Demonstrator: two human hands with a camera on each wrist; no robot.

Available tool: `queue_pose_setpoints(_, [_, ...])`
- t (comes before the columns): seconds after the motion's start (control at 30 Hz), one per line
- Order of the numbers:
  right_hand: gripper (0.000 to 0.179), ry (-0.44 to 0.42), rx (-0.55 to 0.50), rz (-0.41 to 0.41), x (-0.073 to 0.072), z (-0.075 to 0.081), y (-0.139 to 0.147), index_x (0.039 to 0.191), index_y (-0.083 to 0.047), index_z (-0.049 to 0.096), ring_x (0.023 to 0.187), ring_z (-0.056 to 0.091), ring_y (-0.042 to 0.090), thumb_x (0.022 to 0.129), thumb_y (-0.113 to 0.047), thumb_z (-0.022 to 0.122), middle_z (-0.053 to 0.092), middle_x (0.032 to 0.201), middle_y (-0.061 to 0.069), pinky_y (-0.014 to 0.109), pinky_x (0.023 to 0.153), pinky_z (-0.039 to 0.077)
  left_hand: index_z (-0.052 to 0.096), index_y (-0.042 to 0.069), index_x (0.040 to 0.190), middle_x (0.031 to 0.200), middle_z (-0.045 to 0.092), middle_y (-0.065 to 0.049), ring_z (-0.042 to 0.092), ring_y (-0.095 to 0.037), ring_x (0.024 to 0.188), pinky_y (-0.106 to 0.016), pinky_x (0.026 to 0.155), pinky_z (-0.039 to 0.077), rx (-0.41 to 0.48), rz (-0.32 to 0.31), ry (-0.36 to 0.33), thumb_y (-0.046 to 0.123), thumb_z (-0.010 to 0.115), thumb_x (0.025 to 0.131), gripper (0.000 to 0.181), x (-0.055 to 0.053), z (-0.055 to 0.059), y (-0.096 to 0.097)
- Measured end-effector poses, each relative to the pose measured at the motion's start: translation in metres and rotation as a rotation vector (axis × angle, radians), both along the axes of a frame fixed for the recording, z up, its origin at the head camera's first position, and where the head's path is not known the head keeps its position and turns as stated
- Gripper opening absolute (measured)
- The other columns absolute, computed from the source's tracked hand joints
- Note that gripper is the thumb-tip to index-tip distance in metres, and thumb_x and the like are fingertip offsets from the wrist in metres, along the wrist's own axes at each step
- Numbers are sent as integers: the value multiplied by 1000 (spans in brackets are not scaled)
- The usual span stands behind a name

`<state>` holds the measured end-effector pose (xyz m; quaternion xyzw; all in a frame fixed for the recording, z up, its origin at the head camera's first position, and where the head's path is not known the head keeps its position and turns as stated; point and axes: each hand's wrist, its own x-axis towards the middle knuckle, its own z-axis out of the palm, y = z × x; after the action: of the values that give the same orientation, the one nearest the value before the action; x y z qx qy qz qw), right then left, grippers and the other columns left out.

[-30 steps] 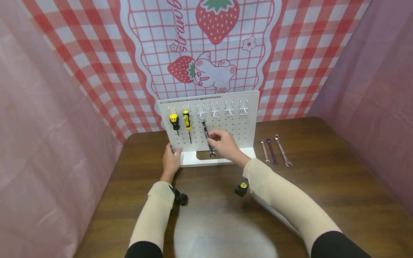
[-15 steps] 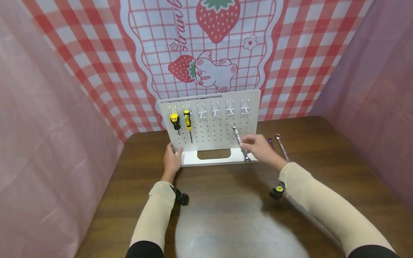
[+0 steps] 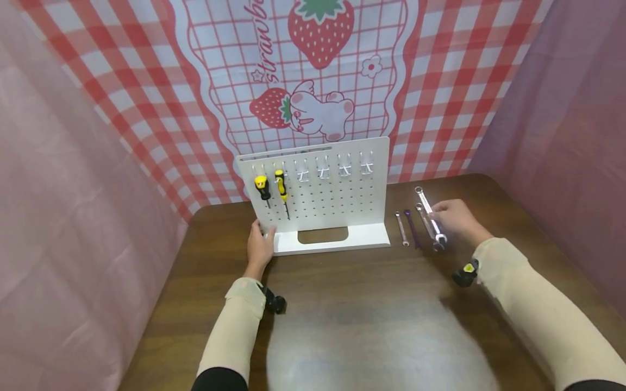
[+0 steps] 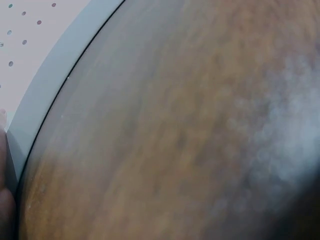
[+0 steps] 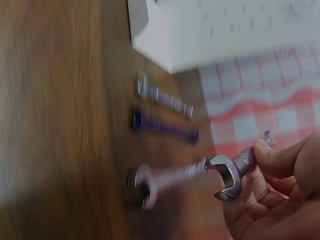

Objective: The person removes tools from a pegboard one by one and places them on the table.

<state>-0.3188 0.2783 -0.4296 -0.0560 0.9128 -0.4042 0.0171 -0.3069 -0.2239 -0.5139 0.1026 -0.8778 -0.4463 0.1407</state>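
My right hand (image 3: 455, 217) pinches a silver combination wrench (image 3: 427, 205) between thumb and fingers. In the head view this wrench overlaps another silver wrench (image 3: 424, 220) on the table; the right wrist view shows its open jaw end (image 5: 227, 177) raised above that one. Left of them lie a purple wrench (image 3: 412, 228) and a small silver wrench (image 3: 402, 228). My left hand (image 3: 260, 250) grips the lower left corner of the white pegboard stand (image 3: 332, 212), thumb in front, other fingers partly hidden at the edge. The left wrist view catches only a sliver of fingers (image 4: 5, 205).
Two yellow-and-black screwdrivers, a stubby one (image 3: 262, 187) and a longer one (image 3: 281, 185), hang at the pegboard's left. Several wire hooks (image 3: 323, 169) line its upper part. The stand is on a brown wooden table (image 3: 352, 304), with a checked cloth (image 3: 455, 81) behind.
My right hand has carried the wrench from a pegboard hook rightward, past the board, to above the wrenches on the table. My left hand stays at the board's corner.
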Motion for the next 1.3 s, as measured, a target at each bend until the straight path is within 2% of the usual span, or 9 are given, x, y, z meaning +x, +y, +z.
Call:
queue_pose_setpoints(0.07, [31, -23, 46, -14, -3, -5, 11, 109, 19, 66, 77, 58, 21, 96, -8, 61, 70, 91, 22, 29, 63, 48, 33, -1, 152, 152, 42, -24, 41, -37, 139, -48, 116, 31, 4, 0, -12, 31, 55, 104, 61, 2, -1, -1])
queue_pose_setpoints(0.17, [31, -64, 51, -38, -5, -14, 21, 106, 20, 67, 74, 59, 22, 94, -8, 61, 71, 82, 18, 31, 63, 48, 33, 0, 152, 152, 42, -24, 41, -37, 140, -48, 116, 31, -7, 5, -28, 32, 55, 104, 62, 3, -4, -2])
queue_pose_setpoints(0.23, [30, -57, 80, -53, -7, -20, 26, 103, 19, 69, 74, 60, 23, 91, -9, 63, 71, 80, 17, 31, 64, 48, 33, 0, 152, 152, 42, -23, 41, -37, 140, -47, 116, 31, -14, 8, -28, 33, 55, 104, 62, 3, -6, -2])
queue_pose_setpoints(0.43, [31, -56, 156, -122, -10, -34, 34, 98, 15, 72, 88, 65, 38, 87, -13, 67, 73, 92, 26, 43, 75, 52, 36, -1, 150, 150, 45, -25, 43, -38, 138, -48, 115, 33, -8, 3, 10, 31, 57, 103, 60, 2, -9, 0])
queue_pose_setpoints(0.67, [33, -57, 234, -148, -12, -40, 37, 99, 12, 73, 93, 62, 48, 85, -17, 67, 72, 97, 27, 55, 82, 50, 36, 2, 151, 151, 45, -22, 44, -35, 138, -47, 115, 34, -1, -2, 5, 33, 57, 104, 61, 0, -8, 3])
queue_pose_setpoints(0.83, [33, -13, 308, -173, -16, -39, 38, 99, 8, 74, 92, 61, 53, 83, -20, 67, 69, 103, 31, 55, 74, 50, 36, 1, 151, 150, 45, -22, 44, -36, 138, -47, 115, 34, 4, -7, 14, 33, 56, 104, 61, -4, -7, 3])
queue_pose_setpoints(0.93, [28, 3, 320, -190, -18, -39, 37, 92, 5, 75, 86, 62, 50, 83, -19, 66, 70, 96, 29, 53, 67, 49, 36, 1, 150, 149, 46, -23, 45, -36, 136, -47, 114, 34, 2, -3, 23, 34, 56, 104, 61, -4, -6, 2])
queue_pose_setpoints(1.1, [20, 12, 344, -185, -19, -40, 35, 75, -3, 72, 82, 61, 49, 82, -17, 60, 68, 83, 22, 58, 66, 48, 35, 2, 151, 148, 47, -22, 47, -35, 134, -47, 113, 36, 5, 7, 8, 35, 56, 104, 61, -4, -4, -1])
queue_pose_setpoints(1.3, [21, -11, 346, -185, -18, -39, 31, 82, -3, 71, 84, 61, 50, 84, -20, 59, 67, 88, 24, 56, 63, 48, 34, 2, 151, 150, 46, -22, 46, -35, 135, -47, 114, 35, 1, 8, -9, 35, 55, 104, 61, -2, -2, -3])
